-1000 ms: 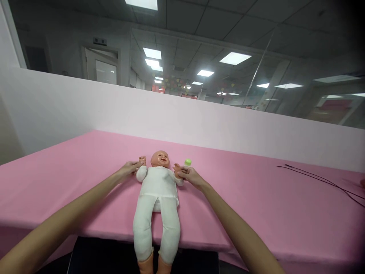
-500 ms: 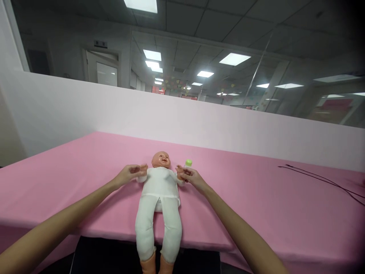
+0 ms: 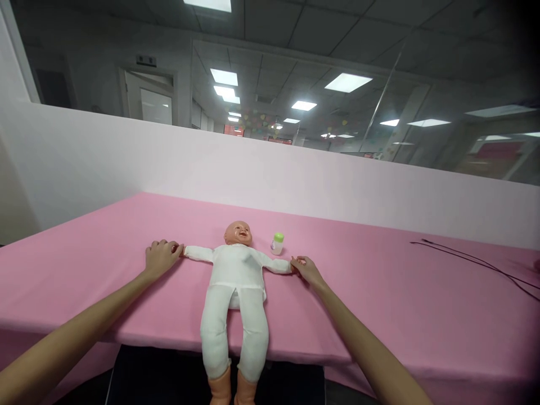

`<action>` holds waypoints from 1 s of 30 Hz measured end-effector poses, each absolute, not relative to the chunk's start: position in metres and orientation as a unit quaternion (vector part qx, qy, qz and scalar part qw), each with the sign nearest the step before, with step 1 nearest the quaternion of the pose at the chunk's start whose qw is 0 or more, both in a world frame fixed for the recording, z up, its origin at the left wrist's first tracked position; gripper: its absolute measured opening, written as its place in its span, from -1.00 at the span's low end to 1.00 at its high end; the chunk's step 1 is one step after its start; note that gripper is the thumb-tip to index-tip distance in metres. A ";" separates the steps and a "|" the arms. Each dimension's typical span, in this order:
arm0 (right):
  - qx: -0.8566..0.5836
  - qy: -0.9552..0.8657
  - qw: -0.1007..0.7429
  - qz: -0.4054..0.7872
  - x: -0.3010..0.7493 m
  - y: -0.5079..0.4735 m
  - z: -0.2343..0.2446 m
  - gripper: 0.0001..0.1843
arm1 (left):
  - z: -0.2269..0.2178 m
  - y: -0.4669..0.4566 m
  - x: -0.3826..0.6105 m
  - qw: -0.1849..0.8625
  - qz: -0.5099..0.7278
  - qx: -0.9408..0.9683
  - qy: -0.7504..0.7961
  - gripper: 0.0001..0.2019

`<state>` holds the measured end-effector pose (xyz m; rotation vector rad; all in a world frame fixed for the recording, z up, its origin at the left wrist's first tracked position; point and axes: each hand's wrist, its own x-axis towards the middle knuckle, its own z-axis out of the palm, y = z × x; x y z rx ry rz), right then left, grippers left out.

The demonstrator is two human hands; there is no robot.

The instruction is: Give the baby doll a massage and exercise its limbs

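Note:
A baby doll (image 3: 237, 270) with a white cloth body lies on its back on the pink-covered table, its head toward the wall and its feet hanging past the front edge. Both doll arms are stretched out sideways. My left hand (image 3: 162, 257) is closed around the doll's hand on the left. On the other side, my right hand (image 3: 309, 270) grips the doll's other hand between thumb and fingers. My fingers mostly cover both doll hands. Just above the doll's right-side arm stands a small clear bottle (image 3: 277, 245) with a green cap, touched by neither hand.
The pink cloth (image 3: 358, 304) covers the table, which meets a low white wall (image 3: 270, 174) with glass above it. Thin black cables (image 3: 468, 260) lie at the right. Something dark (image 3: 160, 377) is below the front edge, behind the doll's legs.
Both my hands have moved outward, left and right, drawing the doll's bent arms out straight to the sides. The bottle, partly hidden before, now shows fully.

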<state>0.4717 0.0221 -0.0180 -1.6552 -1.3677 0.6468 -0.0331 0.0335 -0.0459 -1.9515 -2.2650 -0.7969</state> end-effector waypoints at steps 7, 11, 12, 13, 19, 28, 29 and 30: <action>-0.704 -0.581 0.395 0.100 0.452 0.000 -0.016 -0.54 | -0.010 -0.012 0.024 0.036 -0.368 -0.714 -0.594 -0.61; -0.612 -0.686 0.392 0.029 0.410 -0.026 -0.019 -0.60 | 0.013 -0.075 0.089 -0.136 -0.438 -0.760 -0.461 -0.68; -0.571 -0.719 0.395 0.041 0.399 -0.032 -0.020 -0.64 | 0.014 -0.087 0.103 -0.161 -0.433 -0.770 -0.440 -0.69; -0.527 -0.752 0.392 0.058 0.388 -0.038 -0.021 -0.66 | 0.012 -0.096 0.114 -0.177 -0.424 -0.781 -0.423 -0.70; -0.398 -0.853 0.330 0.075 0.365 -0.063 -0.032 -0.60 | -0.028 -0.108 0.127 -0.150 -0.418 -0.787 -0.429 -0.79; -0.381 -0.877 0.292 -0.002 0.369 -0.122 -0.042 -0.36 | -0.060 -0.150 0.098 -0.098 -0.434 -0.782 -0.437 -0.73; -0.375 -0.880 0.290 -0.017 0.369 -0.126 -0.045 -0.32 | -0.063 -0.152 0.093 -0.098 -0.440 -0.779 -0.436 -0.68; -0.370 -0.882 0.290 -0.030 0.370 -0.130 -0.047 -0.29 | -0.066 -0.154 0.089 -0.097 -0.444 -0.779 -0.432 -0.62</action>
